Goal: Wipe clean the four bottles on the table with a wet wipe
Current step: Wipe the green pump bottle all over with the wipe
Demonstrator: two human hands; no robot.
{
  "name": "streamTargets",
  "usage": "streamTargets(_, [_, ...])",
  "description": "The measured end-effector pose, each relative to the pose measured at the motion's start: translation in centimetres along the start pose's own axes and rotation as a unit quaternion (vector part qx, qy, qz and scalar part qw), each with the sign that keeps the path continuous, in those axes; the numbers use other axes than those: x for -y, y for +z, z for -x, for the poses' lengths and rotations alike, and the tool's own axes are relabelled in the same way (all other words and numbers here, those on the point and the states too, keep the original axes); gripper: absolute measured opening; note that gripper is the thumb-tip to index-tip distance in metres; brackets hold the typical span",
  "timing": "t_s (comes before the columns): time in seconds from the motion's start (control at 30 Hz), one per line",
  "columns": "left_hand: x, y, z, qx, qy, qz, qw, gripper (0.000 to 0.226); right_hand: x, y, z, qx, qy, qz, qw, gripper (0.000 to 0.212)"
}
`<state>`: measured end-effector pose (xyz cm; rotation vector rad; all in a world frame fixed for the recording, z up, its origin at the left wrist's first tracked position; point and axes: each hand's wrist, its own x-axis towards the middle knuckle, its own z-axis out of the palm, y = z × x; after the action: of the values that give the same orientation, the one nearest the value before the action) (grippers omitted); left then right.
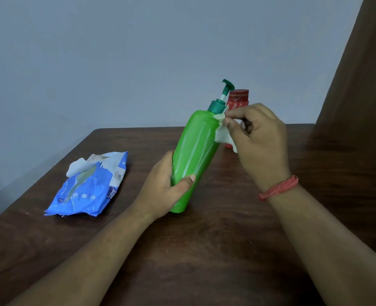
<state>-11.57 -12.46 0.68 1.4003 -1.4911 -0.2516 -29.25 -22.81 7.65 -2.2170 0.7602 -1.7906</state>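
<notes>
While left hand (167, 184) grips green bottle (193, 155) low, tilted w/ pump up-right over table (204, 250), right hand (260, 138) pinches wipe (222, 131) at shoulder; next stroke prob runs down the long axis

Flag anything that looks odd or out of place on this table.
Only two bottles show: the green pump bottle and a red container behind it, not four. The wipes pack lies open, a wipe sticking out. Nothing spilled.
</notes>
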Motion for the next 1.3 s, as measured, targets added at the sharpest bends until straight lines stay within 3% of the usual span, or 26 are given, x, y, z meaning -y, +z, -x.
streamTargets(0.07, [0.0, 0.3, 0.0, 0.006, 0.018, -0.017, 1.000, 0.041, 0.3, -0.3, -0.1, -0.039, -0.039, 0.017, 0.998, 0.006])
streamTargets(0.2, [-0.1, 0.7, -0.1, 0.013, 0.041, -0.046, 0.998, 0.046, 0.7, -1.0, -0.3, -0.045, -0.126, 0.075, 0.988, 0.010])
streamTargets(0.27, [0.0, 0.7, -0.1, 0.011, 0.049, -0.054, 0.997, 0.046, 1.0, -1.1, -0.4, -0.055, -0.116, 0.096, 0.987, 0.012])
streamTargets(0.4, [0.1, 0.7, 0.0, 0.007, 0.051, -0.064, 0.997, 0.045, 1.7, -0.9, -0.3, 0.006, -0.133, 0.114, 0.985, 0.014])
streamTargets(0.53, [0.0, 0.7, 0.1, 0.005, 0.069, -0.073, 0.995, 0.039, 1.5, -1.6, -1.0, -0.045, -0.034, 0.068, 0.996, 0.014])
streamTargets(0.67, [-0.2, 0.7, 0.1, 0.000, 0.070, -0.078, 0.994, 0.039, 2.3, -0.5, 0.0, 0.048, -0.141, 0.116, 0.982, 0.022])
streamTargets(0.73, [-0.2, 0.8, 0.1, 0.006, 0.076, -0.083, 0.994, 0.037, 2.0, -0.6, -0.2, 0.041, -0.177, 0.161, 0.970, 0.020])
streamTargets(0.83, [-0.3, 0.9, 0.1, 0.017, 0.077, -0.094, 0.992, 0.035, 1.5, -1.1, -0.5, 0.000, -0.162, 0.198, 0.967, 0.019])
streamTargets(0.97, [-0.2, 0.7, 0.0, 0.012, 0.070, -0.097, 0.993, 0.037, 1.9, -0.3, 0.5, 0.043, -0.193, 0.183, 0.963, 0.017])
streamTargets(1.1, [-0.1, 0.7, 0.0, 0.010, 0.061, -0.101, 0.993, 0.040, 1.4, -0.1, 0.6, 0.007, -0.165, 0.136, 0.977, 0.016])
streamTargets(1.2, [0.0, 0.5, 0.0, -0.007, 0.051, -0.083, 0.995, 0.042, 1.3, 0.3, 1.2, 0.045, -0.204, 0.131, 0.969, 0.018])
streamTargets(1.3, [0.1, 0.4, -0.1, -0.017, 0.032, -0.065, 0.997, 0.042, 1.0, 0.5, 1.3, 0.050, -0.188, 0.110, 0.975, 0.017])
